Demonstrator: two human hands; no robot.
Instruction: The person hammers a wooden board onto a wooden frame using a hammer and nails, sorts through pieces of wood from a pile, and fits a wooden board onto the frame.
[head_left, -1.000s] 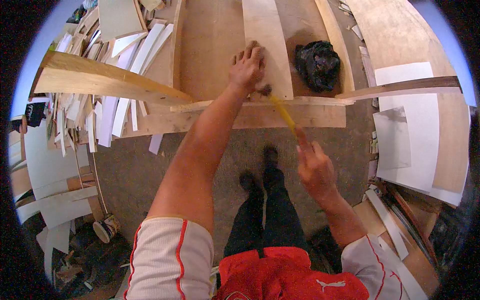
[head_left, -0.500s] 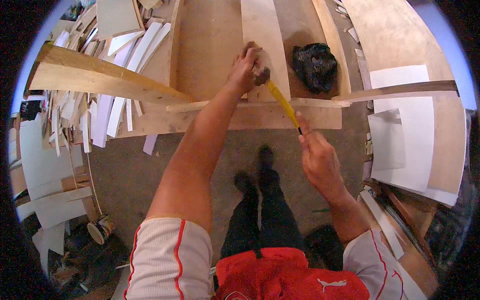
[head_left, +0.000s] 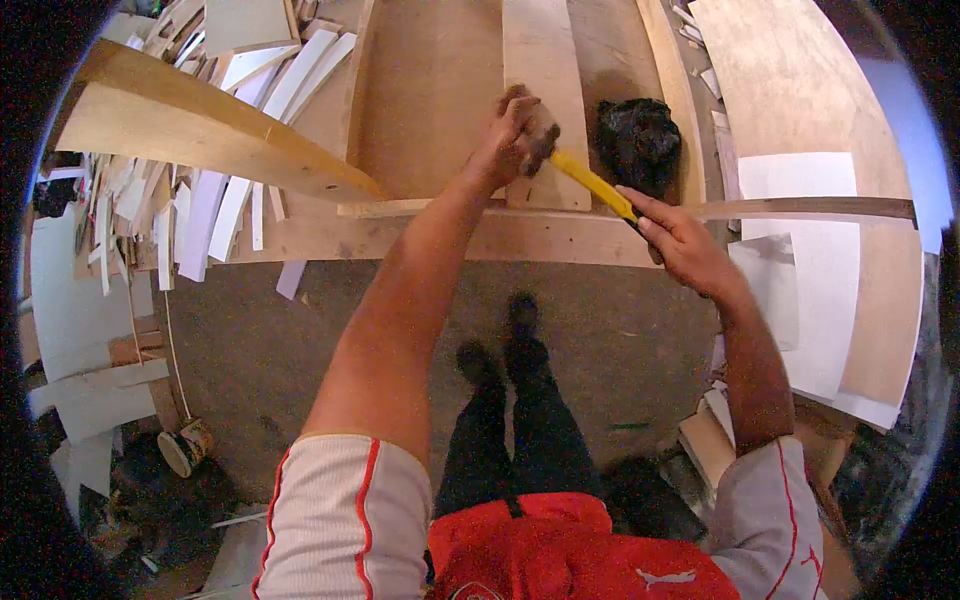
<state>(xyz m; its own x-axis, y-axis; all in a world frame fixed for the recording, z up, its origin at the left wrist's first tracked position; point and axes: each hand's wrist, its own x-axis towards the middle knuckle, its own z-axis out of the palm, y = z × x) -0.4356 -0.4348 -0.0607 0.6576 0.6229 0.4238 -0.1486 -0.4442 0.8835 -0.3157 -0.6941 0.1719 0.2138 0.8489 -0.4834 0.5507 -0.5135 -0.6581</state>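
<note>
My right hand (head_left: pixel 688 242) is wrapped round the black lower end of a hammer (head_left: pixel 592 182) with a yellow handle. The dark hammer head, somewhat blurred, is right beside the fingers of my left hand (head_left: pixel 508 140). Those fingers are curled together over a pale wooden board (head_left: pixel 545 60); whatever they pinch is too small or hidden to make out. The board runs lengthwise inside a shallow wooden frame with a brown panel (head_left: pixel 430 90). Its near end reaches the front rail (head_left: pixel 420 207).
A black plastic bag (head_left: pixel 640 140) lies in the frame right of the board. A thick beam (head_left: pixel 210 120) juts out on the left, and a thin rail (head_left: pixel 810 208) on the right. Wood offcuts (head_left: pixel 235 215) are heaped at left; white sheets (head_left: pixel 800 300) lie at right.
My right hand has moved up and to the right, and the hammer's handle lies flatter. My left hand stays over the board, while the view has shifted slightly.
</note>
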